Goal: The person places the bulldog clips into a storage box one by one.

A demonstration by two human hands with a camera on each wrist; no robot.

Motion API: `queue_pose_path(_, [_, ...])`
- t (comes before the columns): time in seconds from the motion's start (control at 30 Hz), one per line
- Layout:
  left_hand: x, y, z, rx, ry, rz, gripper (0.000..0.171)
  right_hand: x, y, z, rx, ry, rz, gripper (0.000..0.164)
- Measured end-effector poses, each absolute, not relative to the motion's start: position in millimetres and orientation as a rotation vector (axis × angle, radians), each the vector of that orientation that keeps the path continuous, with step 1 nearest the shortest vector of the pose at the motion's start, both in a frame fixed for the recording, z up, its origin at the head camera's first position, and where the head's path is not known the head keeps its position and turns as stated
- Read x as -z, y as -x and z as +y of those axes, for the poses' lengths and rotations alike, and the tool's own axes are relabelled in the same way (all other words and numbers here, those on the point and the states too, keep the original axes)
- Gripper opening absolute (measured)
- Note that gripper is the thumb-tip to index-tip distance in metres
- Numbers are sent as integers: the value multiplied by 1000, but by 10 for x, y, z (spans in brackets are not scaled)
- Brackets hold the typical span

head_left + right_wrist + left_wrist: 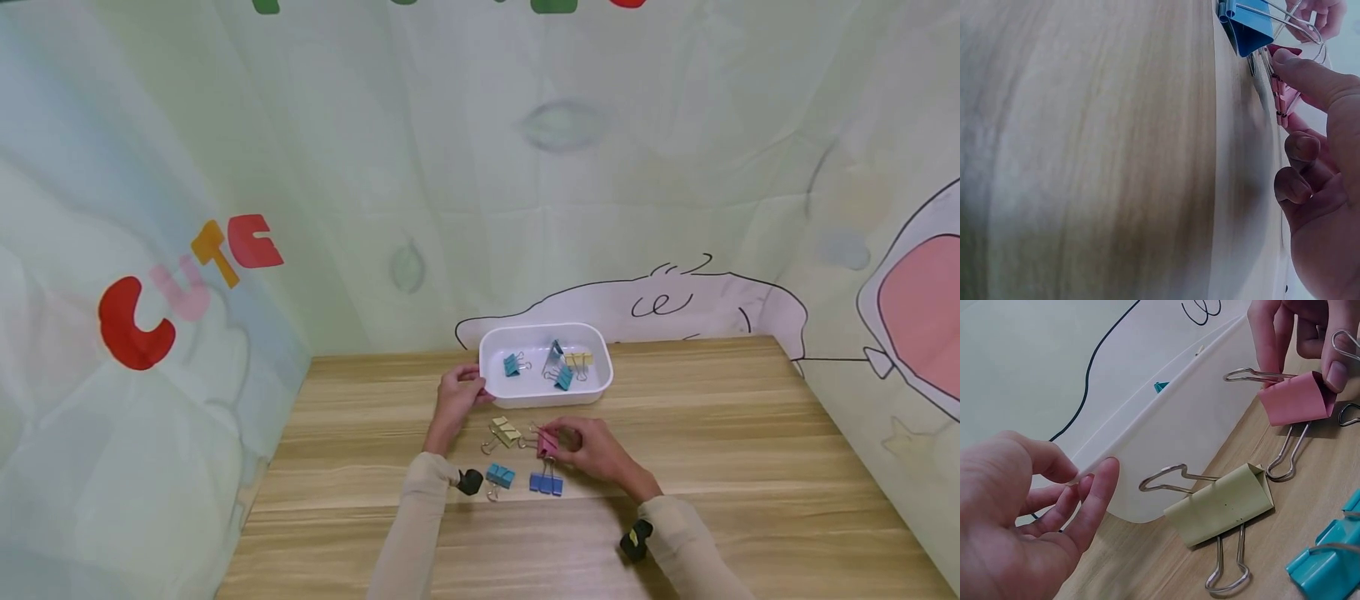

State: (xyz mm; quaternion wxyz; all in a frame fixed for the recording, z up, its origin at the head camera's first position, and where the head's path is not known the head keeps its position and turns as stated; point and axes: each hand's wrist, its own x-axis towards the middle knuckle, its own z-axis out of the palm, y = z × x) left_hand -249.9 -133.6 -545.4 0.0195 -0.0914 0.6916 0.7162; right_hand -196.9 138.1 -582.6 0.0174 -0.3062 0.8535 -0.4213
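Observation:
My left hand (456,400) pinches the rim at the near left corner of a white tray (540,400), thumb and fingers on either side of its edge in the left wrist view. With thumb and fingertips, my right hand (592,447) grips a pink binder clip (1297,400) by its sides, low over the table. A pale yellow binder clip (1221,503) lies between the hands, its wire handles spread. Nearer to me are a light blue binder clip (500,475) and a darker blue binder clip (546,484), which sits just below the pink one.
Inside the tray are several binder clips: a teal clip (512,365) at the left, more teal ones and a yellow clip (579,359) at the right. The wooden table (360,500) meets a printed curtain (375,167) at the back, close behind the tray.

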Motion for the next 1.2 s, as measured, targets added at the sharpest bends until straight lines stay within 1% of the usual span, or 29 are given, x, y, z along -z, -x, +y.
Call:
queue_pose_path(0.6, [5435, 2473, -1334, -2231, 294, 2146, 36, 5713, 1951, 1450, 1321, 980, 2687, 37])
queue_pose_path(0.87, [5422, 2480, -1327, -2228, 304, 2135, 35, 5480, 2008, 1410, 1315, 1083, 2735, 36])
queue_pose_path(1.2, [5423, 2472, -1342, -2251, 257, 2118, 37, 5199, 2197, 1334, 1380, 1237, 2823, 34])
